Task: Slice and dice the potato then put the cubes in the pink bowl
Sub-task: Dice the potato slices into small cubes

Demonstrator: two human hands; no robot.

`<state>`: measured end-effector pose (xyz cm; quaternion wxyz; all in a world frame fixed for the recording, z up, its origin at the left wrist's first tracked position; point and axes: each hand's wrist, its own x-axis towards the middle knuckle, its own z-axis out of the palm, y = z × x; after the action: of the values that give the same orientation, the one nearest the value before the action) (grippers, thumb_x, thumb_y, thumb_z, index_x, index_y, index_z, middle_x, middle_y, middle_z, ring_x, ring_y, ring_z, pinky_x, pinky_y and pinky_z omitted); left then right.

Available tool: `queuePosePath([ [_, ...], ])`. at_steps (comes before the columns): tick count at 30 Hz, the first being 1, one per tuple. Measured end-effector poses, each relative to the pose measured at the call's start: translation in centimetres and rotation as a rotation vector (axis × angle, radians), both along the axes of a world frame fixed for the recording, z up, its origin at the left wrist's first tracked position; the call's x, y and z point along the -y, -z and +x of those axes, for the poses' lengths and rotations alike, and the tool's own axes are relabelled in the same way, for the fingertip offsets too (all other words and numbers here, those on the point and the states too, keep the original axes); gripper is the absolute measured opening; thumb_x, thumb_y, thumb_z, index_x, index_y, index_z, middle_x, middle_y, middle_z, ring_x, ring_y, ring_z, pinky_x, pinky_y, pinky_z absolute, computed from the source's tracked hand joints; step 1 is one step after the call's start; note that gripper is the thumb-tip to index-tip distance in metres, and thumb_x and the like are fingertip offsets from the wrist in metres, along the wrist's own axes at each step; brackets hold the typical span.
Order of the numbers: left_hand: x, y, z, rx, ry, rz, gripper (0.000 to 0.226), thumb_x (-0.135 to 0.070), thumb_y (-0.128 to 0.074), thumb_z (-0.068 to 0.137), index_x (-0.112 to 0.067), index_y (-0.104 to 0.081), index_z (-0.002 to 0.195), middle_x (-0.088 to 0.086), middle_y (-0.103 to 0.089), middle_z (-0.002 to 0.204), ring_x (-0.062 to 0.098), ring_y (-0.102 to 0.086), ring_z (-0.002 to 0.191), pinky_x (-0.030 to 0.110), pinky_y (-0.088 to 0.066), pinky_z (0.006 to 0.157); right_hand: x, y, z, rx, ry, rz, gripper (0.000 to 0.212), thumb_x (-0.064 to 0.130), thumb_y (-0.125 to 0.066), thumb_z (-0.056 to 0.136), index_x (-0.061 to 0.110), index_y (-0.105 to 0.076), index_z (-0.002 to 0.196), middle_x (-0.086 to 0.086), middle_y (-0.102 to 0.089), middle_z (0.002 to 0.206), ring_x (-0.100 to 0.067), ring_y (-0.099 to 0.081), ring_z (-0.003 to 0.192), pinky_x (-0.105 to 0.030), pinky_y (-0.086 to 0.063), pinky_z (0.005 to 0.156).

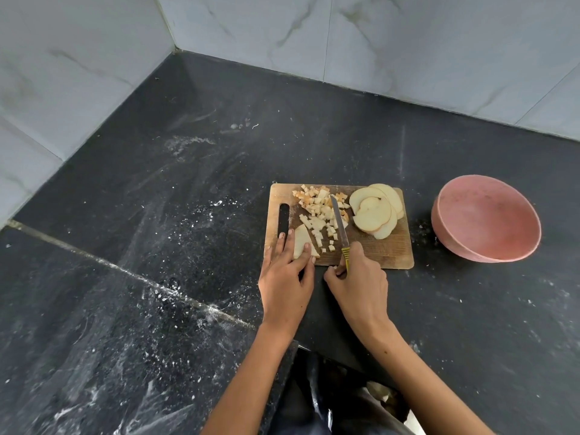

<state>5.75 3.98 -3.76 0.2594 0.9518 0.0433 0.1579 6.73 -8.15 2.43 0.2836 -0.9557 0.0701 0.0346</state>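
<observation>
A dark stone tabletop (194,171) fills the view, with white powdery marks and a pale seam across its left part. Grey-white marble wall tiles (408,42) meet in a corner behind it. Something black and shiny (317,390) lies at the near edge

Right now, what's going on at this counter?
A person is dicing potato on a wooden cutting board. The right hand grips a knife, and the left hand presses down a potato slice. Cubes are piled on the board beside uncut slices. The pink bowl holds nothing yet.
</observation>
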Motion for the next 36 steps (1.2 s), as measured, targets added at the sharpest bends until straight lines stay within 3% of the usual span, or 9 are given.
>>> queuePosePath([
  [5,0.0,-0.2,0.0,0.003,-0.001,-0.008,0.036,-0.036,-0.045,0.093,-0.023,-0.073,0.110,0.005,-0.053,0.138,0.020,-0.047,0.132,0.035,-0.036,0.110,0.8,-0.5,0.7,-0.009,0.008,0.047,0.023,0.022,-0.065,0.082,0.016,-0.043,0.084,0.006,-0.056,0.069,-0.015,-0.057,0.064,-0.036,-0.050,0.062],
  [9,0.1,-0.3,0.0,-0.002,-0.005,-0.011,0.034,-0.036,-0.046,0.093,-0.024,-0.073,0.110,0.005,-0.054,0.137,0.019,-0.046,0.132,0.037,-0.039,0.109,1.4,-0.8,2.4,0.069,-0.004,0.109,0.019,0.017,-0.067,0.084,0.013,-0.048,0.086,0.006,-0.056,0.070,-0.009,-0.056,0.063,-0.028,-0.048,0.058],
  [12,-0.1,-0.4,0.0,-0.020,-0.003,-0.005,0.031,-0.035,-0.049,0.093,-0.025,-0.073,0.110,0.003,-0.053,0.138,0.019,-0.043,0.134,0.034,-0.032,0.112,1.4,-0.9,3.8,0.079,-0.002,0.152,0.021,0.021,-0.065,0.090,0.013,-0.046,0.087,0.004,-0.057,0.073,-0.011,-0.058,0.065,-0.029,-0.049,0.057],
  [14,-0.4,-0.6,0.0,-0.021,0.012,-0.007,0.029,-0.034,-0.053,0.092,-0.025,-0.073,0.111,0.002,-0.053,0.138,0.017,-0.037,0.137,0.034,-0.025,0.115,1.3,-1.1,4.1,0.064,-0.028,0.161,0.021,0.027,-0.062,0.092,0.015,-0.046,0.088,0.003,-0.060,0.073,-0.012,-0.061,0.064,-0.032,-0.051,0.056],
  [18,-1.1,-0.8,-0.1,-0.001,0.031,0.010,0.028,-0.035,-0.056,0.091,-0.023,-0.073,0.110,0.005,-0.057,0.134,0.016,-0.038,0.137,0.036,-0.016,0.118,1.0,-1.5,2.9,-0.044,-0.142,0.191,0.024,0.033,-0.040,0.101,0.017,-0.045,0.085,-0.001,-0.057,0.070,-0.017,-0.055,0.060,-0.028,-0.038,0.052],
  [21,-1.4,-0.9,-0.1,-0.012,0.031,0.037,0.025,-0.034,-0.061,0.088,-0.022,-0.074,0.105,0.005,-0.061,0.129,0.018,-0.043,0.134,0.033,-0.010,0.119,0.4,-1.5,1.2,-0.172,-0.245,0.115,0.028,0.031,-0.029,0.104,0.014,-0.046,0.089,-0.003,-0.059,0.072,-0.021,-0.058,0.064,-0.033,-0.043,0.056],
  [29,-1.5,-1.6,0.4,-0.052,0.058,0.094,0.021,-0.033,-0.063,0.085,-0.022,-0.077,0.096,0.006,-0.068,0.119,0.022,-0.054,0.125,0.032,-0.006,0.117,-1.4,-1.6,0.3,-0.300,-0.280,0.025,0.023,0.031,-0.027,0.104,0.016,-0.037,0.091,-0.005,-0.055,0.080,-0.030,-0.059,0.081,-0.035,-0.039,0.064],
  [36,-1.3,-2.3,0.6,-0.058,0.063,0.126,0.039,-0.041,-0.043,0.089,-0.024,-0.078,0.091,0.005,-0.070,0.112,0.023,-0.057,0.121,0.036,-0.004,0.115,-2.8,-2.5,1.1,-0.369,-0.277,-0.085,0.012,0.021,-0.031,0.103,0.014,-0.036,0.094,-0.009,-0.057,0.095,-0.029,-0.058,0.095,-0.032,-0.035,0.067],
])
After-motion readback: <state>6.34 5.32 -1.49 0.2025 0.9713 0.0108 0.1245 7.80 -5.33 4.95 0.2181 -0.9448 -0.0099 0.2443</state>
